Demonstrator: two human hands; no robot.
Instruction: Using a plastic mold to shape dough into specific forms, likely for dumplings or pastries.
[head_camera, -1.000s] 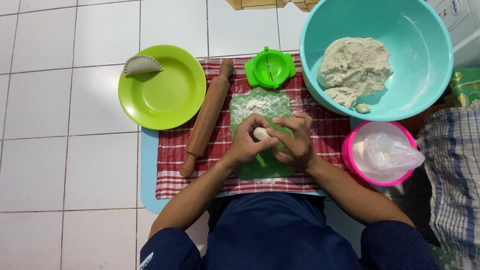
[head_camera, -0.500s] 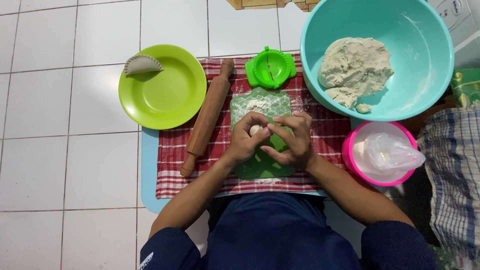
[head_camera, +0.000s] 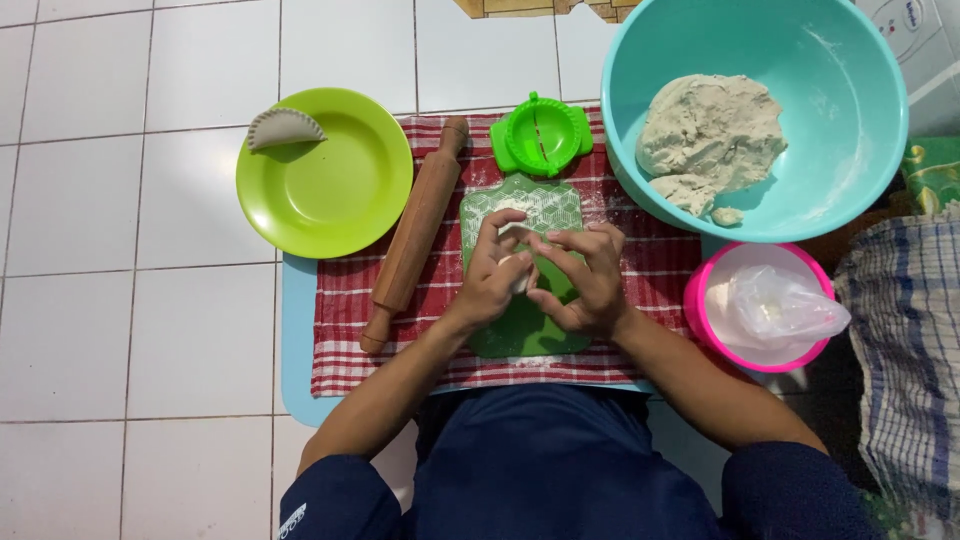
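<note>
My left hand (head_camera: 493, 270) and my right hand (head_camera: 585, 280) meet over a green board (head_camera: 525, 205) dusted with flour. Between the fingers of both hands sits a small white piece of dough (head_camera: 517, 262), mostly hidden by them. The board lies on a red checked cloth (head_camera: 345, 310). A wooden rolling pin (head_camera: 415, 230) rests on the cloth just left of my left hand. Beyond the board stands a round green dumpling press (head_camera: 541, 135), lying open.
A lime green plate (head_camera: 330, 180) at the left holds one folded dumpling (head_camera: 283, 128) on its rim. A teal bowl (head_camera: 840, 60) at the upper right holds a lump of dough (head_camera: 708, 140). A pink bowl (head_camera: 700, 300) with a plastic bag (head_camera: 775, 310) sits at the right. The floor is white tile.
Both hands have shifted slightly up the board and closed in around the piece of dough, which now shows less between the fingers.
</note>
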